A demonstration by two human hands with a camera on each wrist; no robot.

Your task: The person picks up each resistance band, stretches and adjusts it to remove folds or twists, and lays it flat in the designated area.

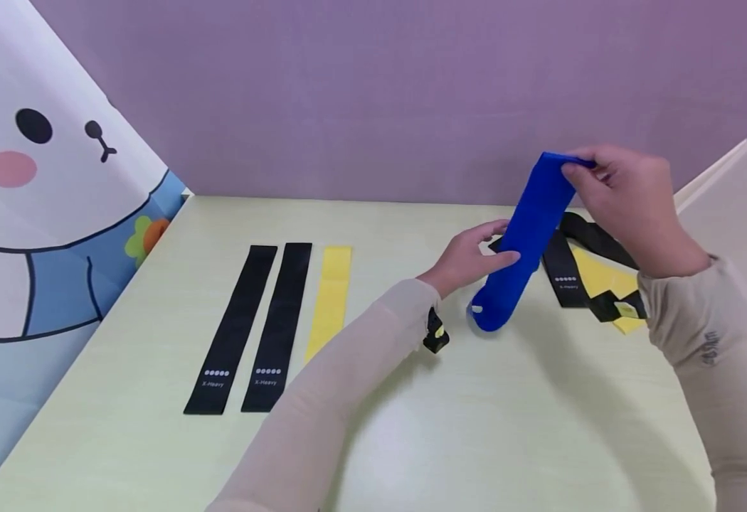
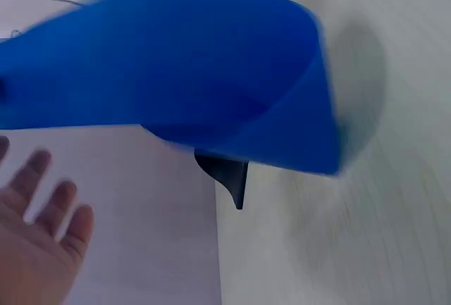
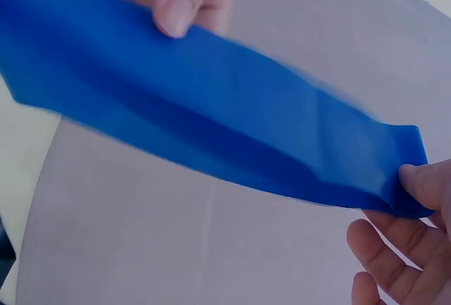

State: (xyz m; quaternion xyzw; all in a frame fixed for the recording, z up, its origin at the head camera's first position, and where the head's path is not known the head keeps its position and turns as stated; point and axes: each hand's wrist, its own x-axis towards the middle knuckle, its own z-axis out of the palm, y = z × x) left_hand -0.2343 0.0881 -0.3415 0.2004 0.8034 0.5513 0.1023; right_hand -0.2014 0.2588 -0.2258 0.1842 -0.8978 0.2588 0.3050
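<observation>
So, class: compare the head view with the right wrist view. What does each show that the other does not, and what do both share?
Only the head view shows the table, two black bands and a yellow band laid side by side, and a pile of bands. Only the right wrist view shows the right thumb pinching the band's end. Both show the blue band, the left hand and the right hand.
</observation>
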